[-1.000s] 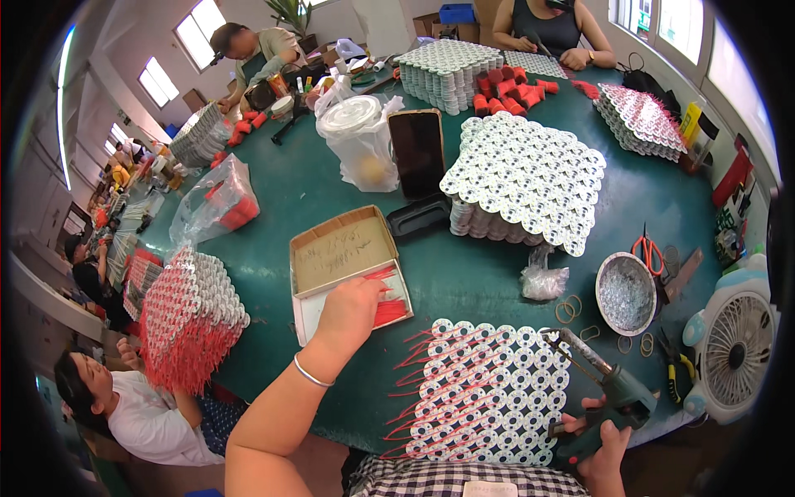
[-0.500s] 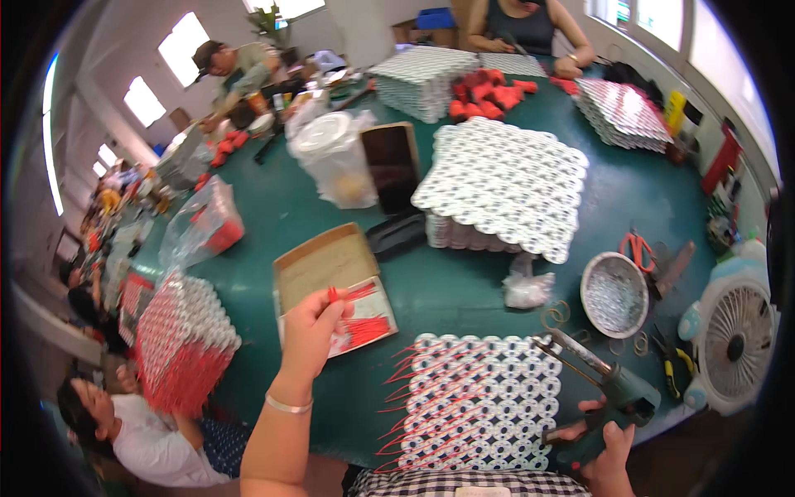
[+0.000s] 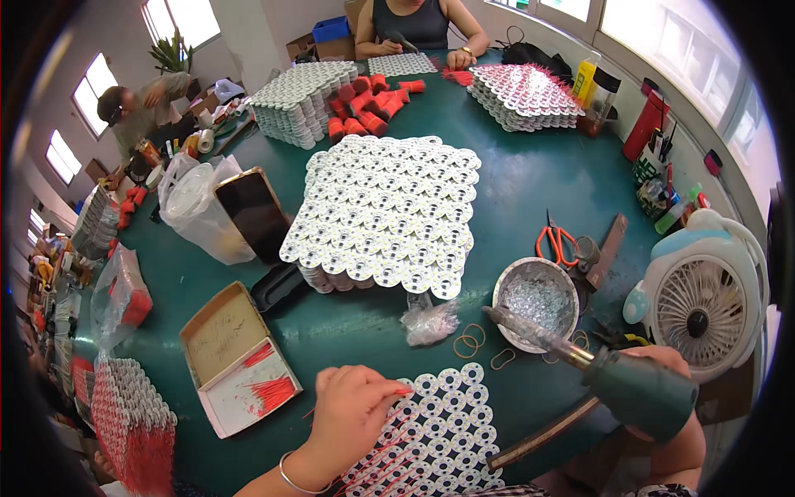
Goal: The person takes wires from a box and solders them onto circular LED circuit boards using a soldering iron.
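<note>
Head view, looking down at a green surface [image 3: 530,178]. Pinching a red wire [image 3: 403,391] between the fingers [image 3: 386,388] of the left hand [image 3: 352,414], super narrow grip, right at the far left corner of a panel of white discs [image 3: 451,414] lying by the near edge of the surface. Gripping a dark green soldering gun [image 3: 642,389] in the right hand [image 3: 667,356], fingers curled around its body but mostly hidden behind it. Pointing the metal tip [image 3: 507,319] across a round bowl [image 3: 502,286] of silvery bits; can't tell if touching. Over toward the left edge, an open cardboard box [image 3: 217,331] with loose red strands [image 3: 272,395] inside. Around the middle of the surface, a stack of matching panels [image 3: 389,207], just beside a clear bag [image 3: 431,321]. By the right edge, a white-and-blue fan [image 3: 700,319]. At the far edge, another person [image 3: 418,31] holding a tool over a similar panel [image 3: 402,65].
</note>
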`<act>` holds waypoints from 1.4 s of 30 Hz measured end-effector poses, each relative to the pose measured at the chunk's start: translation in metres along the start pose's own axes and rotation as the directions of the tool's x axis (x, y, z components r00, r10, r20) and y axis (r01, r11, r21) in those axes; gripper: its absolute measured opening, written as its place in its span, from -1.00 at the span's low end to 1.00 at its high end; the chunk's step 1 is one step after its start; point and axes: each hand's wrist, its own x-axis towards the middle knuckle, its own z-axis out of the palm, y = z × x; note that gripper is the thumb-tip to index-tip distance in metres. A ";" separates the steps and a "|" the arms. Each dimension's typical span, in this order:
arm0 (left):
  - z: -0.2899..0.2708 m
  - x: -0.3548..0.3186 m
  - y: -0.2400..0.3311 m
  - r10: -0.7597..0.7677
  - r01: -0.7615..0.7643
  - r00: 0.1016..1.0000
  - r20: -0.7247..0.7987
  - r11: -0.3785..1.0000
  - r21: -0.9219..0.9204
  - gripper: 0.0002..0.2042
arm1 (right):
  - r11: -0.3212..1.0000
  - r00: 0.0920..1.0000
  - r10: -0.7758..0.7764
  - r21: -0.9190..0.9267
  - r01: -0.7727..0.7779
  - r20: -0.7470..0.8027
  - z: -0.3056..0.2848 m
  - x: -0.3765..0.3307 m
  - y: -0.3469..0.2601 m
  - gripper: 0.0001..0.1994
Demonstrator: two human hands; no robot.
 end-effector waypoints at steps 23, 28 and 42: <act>0.044 -0.016 -0.020 0.164 -0.133 0.985 -0.046 0.911 0.390 -0.83 | 0.743 0.810 0.563 0.329 -0.582 0.163 0.098 -0.027 0.037 -0.65; 0.041 -0.017 -0.019 0.143 -0.119 0.989 -0.037 0.919 0.376 -0.83 | 0.953 0.948 0.287 0.057 -0.297 0.135 0.098 -0.030 0.049 -0.64; 0.042 -0.015 -0.018 0.146 -0.118 0.988 -0.055 0.932 0.344 -0.85 | 0.948 0.942 0.319 -0.019 -0.319 0.104 0.104 -0.030 0.047 -0.63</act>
